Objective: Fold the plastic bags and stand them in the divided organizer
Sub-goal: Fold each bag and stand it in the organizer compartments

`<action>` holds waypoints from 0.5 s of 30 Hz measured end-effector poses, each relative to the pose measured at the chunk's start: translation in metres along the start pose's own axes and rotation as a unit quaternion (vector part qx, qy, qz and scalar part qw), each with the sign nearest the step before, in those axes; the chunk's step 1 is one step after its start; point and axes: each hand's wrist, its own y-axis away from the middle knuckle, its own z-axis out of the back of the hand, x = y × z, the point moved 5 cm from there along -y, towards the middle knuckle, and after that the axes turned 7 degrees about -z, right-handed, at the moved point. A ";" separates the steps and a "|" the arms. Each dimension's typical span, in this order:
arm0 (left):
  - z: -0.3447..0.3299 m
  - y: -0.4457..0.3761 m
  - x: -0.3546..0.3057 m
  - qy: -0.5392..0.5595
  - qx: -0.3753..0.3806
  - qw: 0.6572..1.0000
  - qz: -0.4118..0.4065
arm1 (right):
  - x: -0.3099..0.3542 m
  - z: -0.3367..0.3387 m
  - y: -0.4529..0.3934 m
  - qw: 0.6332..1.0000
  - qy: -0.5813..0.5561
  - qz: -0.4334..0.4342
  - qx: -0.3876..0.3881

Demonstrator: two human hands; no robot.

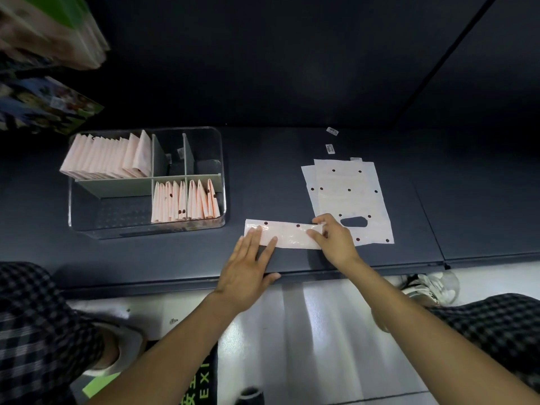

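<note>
Head view: on the dark worktop (263,182) a plastic bag folded into a long narrow strip (287,233) lies flat, just right of the clear divided organizer (220,159) and near the worktop's front edge. The left hand (248,267) lies with fingers straight and spread, its fingertips pressing the strip's left end flat. The right hand (333,241) pinches the strip's right end, thumb on top and fingers curled over the edge. Right of the organizer and past the strip, a small stack of unfolded bags (347,197) with dark dots and a cut-out handle lies flat, its near corner under the right hand. Inside the organizer, the back left compartment holds a row of folded bags (108,156) standing on edge, and the front right compartment holds another standing row (184,203); the front left compartment shows only its bare floor. Beyond the unfolded bags, well right of the organizer, two small labels (331,140) lie on the worktop.
</note>
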 end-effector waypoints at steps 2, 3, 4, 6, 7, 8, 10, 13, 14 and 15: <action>-0.003 -0.001 0.004 -0.018 0.026 0.999 0.013 | 0.004 0.004 0.003 0.999 0.034 0.001 -0.030; -0.005 -0.001 0.005 -0.024 0.035 0.999 0.014 | 0.007 0.007 0.007 0.996 0.059 0.012 -0.066; -0.006 -0.001 0.006 -0.028 0.040 0.999 0.014 | 0.011 0.009 0.013 0.990 0.080 0.039 -0.107; -0.006 -0.002 0.005 -0.033 0.046 0.998 0.010 | 0.024 0.006 0.029 0.978 0.083 0.130 -0.140; -0.006 -0.002 0.004 -0.032 0.047 0.998 0.010 | 0.031 -0.001 0.037 0.973 0.082 0.180 -0.118; -0.005 -0.003 0.003 -0.031 0.047 0.998 0.012 | 0.037 -0.010 0.045 0.966 0.093 0.226 -0.086; -0.004 -0.003 0.002 -0.028 0.050 0.998 0.014 | 0.042 -0.025 0.056 0.947 0.140 0.287 -0.044; -0.001 -0.003 0.003 -0.030 0.058 0.998 0.015 | 0.038 -0.024 0.061 0.929 0.195 0.305 -0.074; -0.001 -0.003 0.003 -0.032 0.062 0.997 0.014 | 0.034 -0.019 0.061 0.925 0.203 0.308 -0.093; 0.000 -0.003 0.003 -0.032 0.066 0.997 0.015 | 0.029 -0.013 0.061 0.920 0.213 0.309 -0.109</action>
